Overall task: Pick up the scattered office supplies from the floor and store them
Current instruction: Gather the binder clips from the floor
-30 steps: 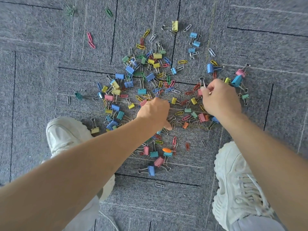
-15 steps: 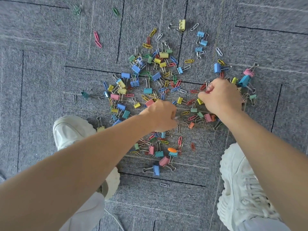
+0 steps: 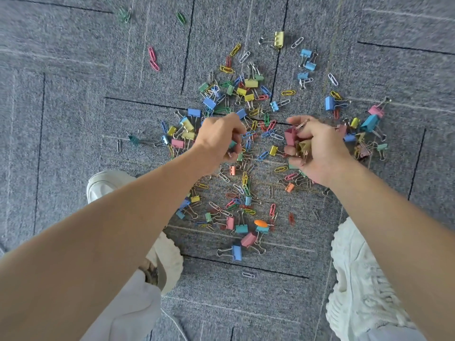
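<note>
Many coloured binder clips (image 3: pixel 251 82) and paper clips (image 3: pixel 288 92) lie scattered over the grey carpet (image 3: pixel 73 119). My left hand (image 3: pixel 219 139) hovers over the middle of the pile, fingers curled around a few small clips. My right hand (image 3: pixel 317 146) is just to the right, palm turned partly up, closed on a bunch of binder clips, among them a pink one (image 3: pixel 290 136) and a gold one (image 3: pixel 304 146). An orange piece (image 3: pixel 261 223) lies among clips nearer my feet.
My white shoes stand at either side, the left shoe (image 3: pixel 105 185) and the right shoe (image 3: pixel 364 286). Stray paper clips lie apart: pink ones (image 3: pixel 153 59) and green ones (image 3: pixel 181 17) at the upper left, a white one (image 3: pixel 248 275) near my feet.
Both hands have lifted off the floor and moved toward each other. The right hand has turned so that the gathered clips show in it. The view has shifted slightly.
</note>
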